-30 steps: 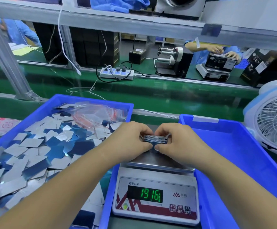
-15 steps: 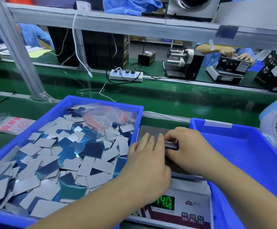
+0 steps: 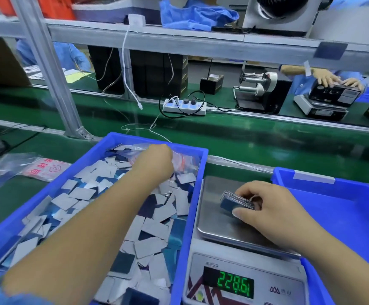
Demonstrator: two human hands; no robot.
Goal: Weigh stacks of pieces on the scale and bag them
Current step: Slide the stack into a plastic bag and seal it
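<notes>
A stack of thin dark-blue pieces [image 3: 234,200] rests on the steel pan of the scale [image 3: 214,219]. My right hand [image 3: 267,205] is closed around it, thumb in front and fingers over the top. The green display [image 3: 235,285] reads about 228.6. Several loose grey and blue pieces [image 3: 148,245] fill the left blue bin [image 3: 185,227]. My left hand [image 3: 157,160] reaches to the bin's far end and lies on the clear bags with red strips [image 3: 187,159]. Its fingers are hidden, so I cannot see whether it grips a bag.
A second blue bin [image 3: 344,208] stands right of the scale. A printed plastic bag [image 3: 40,169] lies on the green belt at left. Behind are a slanted metal post [image 3: 47,69], a power strip [image 3: 184,105] with cables, and another person's hands [image 3: 333,79] across the line.
My left hand let go of the stack and moved left and away to the bags in the bin. My right hand stays on the stack. The reading rose to about 228.6.
</notes>
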